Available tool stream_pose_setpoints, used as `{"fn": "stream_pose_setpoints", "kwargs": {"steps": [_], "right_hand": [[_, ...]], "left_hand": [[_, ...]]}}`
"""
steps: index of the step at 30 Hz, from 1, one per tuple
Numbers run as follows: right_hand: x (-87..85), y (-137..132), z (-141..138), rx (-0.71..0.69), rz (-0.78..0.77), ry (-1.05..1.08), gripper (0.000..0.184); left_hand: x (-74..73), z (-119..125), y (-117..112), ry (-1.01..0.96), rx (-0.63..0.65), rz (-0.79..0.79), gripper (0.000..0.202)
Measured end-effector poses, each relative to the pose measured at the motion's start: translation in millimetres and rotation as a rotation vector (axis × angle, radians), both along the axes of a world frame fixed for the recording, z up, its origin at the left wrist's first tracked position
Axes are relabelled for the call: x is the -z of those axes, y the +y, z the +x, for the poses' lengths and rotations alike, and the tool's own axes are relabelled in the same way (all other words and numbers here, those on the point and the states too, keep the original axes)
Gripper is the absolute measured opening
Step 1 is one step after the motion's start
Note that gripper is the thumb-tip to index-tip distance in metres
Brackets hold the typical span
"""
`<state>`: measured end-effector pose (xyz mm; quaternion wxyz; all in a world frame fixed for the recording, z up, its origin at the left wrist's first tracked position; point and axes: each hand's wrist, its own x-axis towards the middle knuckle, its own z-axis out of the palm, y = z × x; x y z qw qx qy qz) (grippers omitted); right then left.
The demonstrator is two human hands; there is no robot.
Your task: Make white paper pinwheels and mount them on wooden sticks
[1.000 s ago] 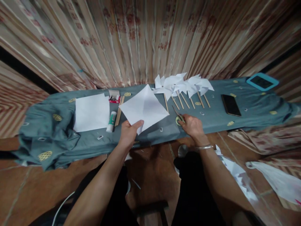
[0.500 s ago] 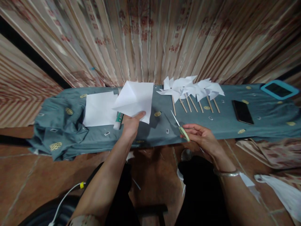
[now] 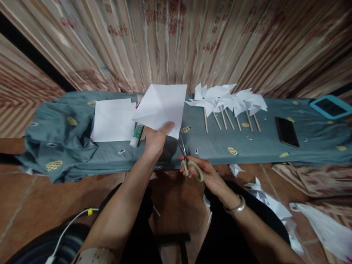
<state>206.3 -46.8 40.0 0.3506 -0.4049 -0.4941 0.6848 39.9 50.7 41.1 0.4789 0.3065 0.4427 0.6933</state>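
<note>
Curtain: hangs behind the table like a wall.
Table: long, with a blue-green cloth on it. Things lie spread along it, maybe so they are easy to reach.
Pinwheels: lie in a row at the back right, with stems pointing to the front. Their tops overlap, perhaps to save room.
Flat paper: lies on the left side.
Held sheet: is up over the table, between the flat paper and the pinwheels. It has fold lines.
Left hand: pinches the sheet by its low edge, thumb on top, likely to keep it steady. The fingers below are hidden.
Right hand: grips the scissors by the green handles.
Scissors: blades apart, tips up near the sheet's low corner. I cannot tell if they touch.
Glue stick: lies just beside the flat paper.
Bare sticks: peek out next to the glue.
</note>
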Motion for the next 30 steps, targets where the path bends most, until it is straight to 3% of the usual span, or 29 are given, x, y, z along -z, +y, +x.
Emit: {"fn": "stream_pose_setpoints", "kwargs": {"steps": [10, 30], "right_hand": [[8.3, 6.1, -6.0, 0.068, 0.053, -0.001, 0.050], [7.8, 5.4, -10.3, 0.122, 0.024, -0.003, 0.048]], "left_hand": [[2.7, 7.1, -6.9, 0.045, 0.016, -0.030, 0.035], [4.0, 10.6, -9.0, 0.046, 0.029, -0.056, 0.036]]}}
